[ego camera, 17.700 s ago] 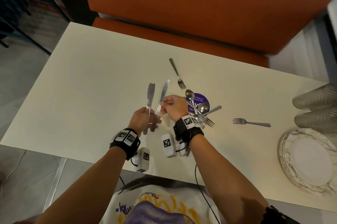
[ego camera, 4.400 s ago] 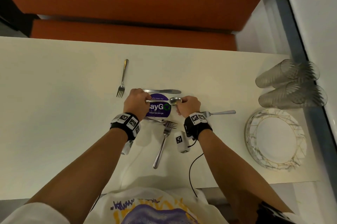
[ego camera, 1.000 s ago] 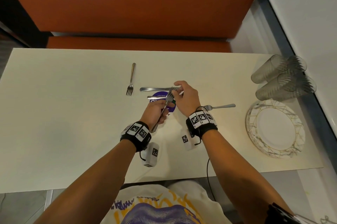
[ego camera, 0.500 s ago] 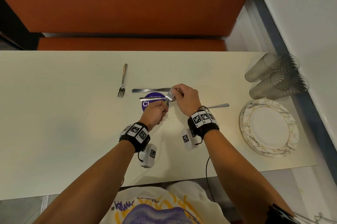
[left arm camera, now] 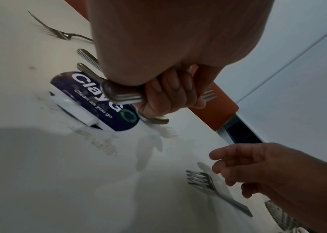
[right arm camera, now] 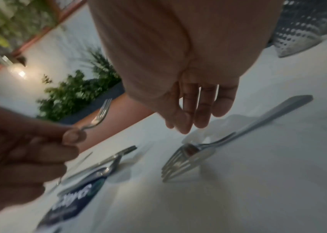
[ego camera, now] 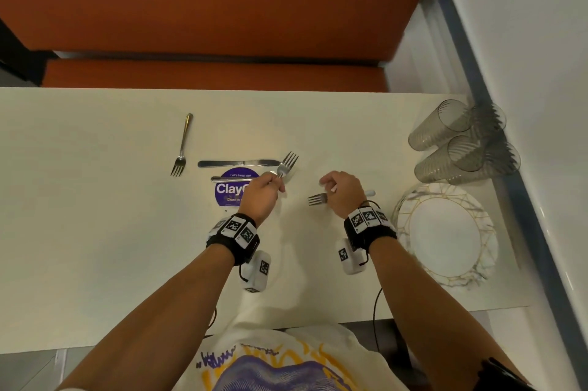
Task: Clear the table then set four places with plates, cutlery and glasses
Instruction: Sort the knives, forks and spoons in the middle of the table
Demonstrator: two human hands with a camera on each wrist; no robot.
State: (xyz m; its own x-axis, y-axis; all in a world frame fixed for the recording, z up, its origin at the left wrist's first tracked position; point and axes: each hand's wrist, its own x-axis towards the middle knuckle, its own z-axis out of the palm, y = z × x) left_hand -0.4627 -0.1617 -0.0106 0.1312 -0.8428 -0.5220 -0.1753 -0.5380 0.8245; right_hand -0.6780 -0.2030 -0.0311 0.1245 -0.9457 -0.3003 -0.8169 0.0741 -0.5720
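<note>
Your left hand point(ego camera: 259, 196) fists shiny steel forks point(left arm camera: 122, 96), tines poking past your knuckles. Your right hand point(ego camera: 342, 193) hangs loose-fingered, empty, just above a flat fork point(right arm camera: 188, 156). Only the left wrist view shows several stacked handles.

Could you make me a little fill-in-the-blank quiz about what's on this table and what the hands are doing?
1. The left hand grips a ____ with its tines pointing away from the person.
2. The right hand hovers over another fork and holds ____.
3. The glasses lie on their ____ beyond the plates.

Missing words: fork; nothing; sides
</note>
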